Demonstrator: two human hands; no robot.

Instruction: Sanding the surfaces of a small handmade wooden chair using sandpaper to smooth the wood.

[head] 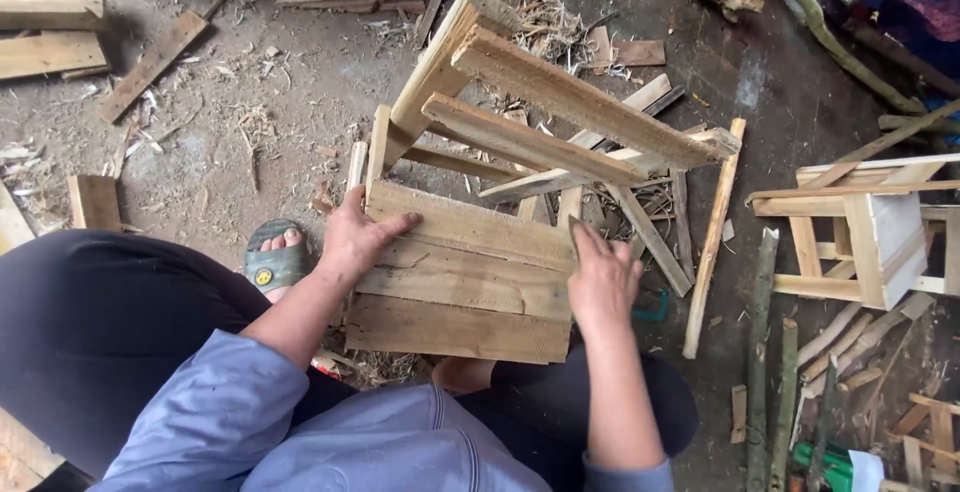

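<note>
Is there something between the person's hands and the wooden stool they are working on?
Nothing visible does. The left hand lies flat on the plank seat of the wooden stool, at its left edge, and the right hand presses against the seat's right edge. Both hands touch the wood directly, with no tool or scrap between them.

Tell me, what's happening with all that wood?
A person sits on the floor with a small wooden stool tipped on its side against their legs. The left hand rests on the plank seat's edge and the right hand presses its other side. Another stool, loose sticks and shavings lie around.
</note>
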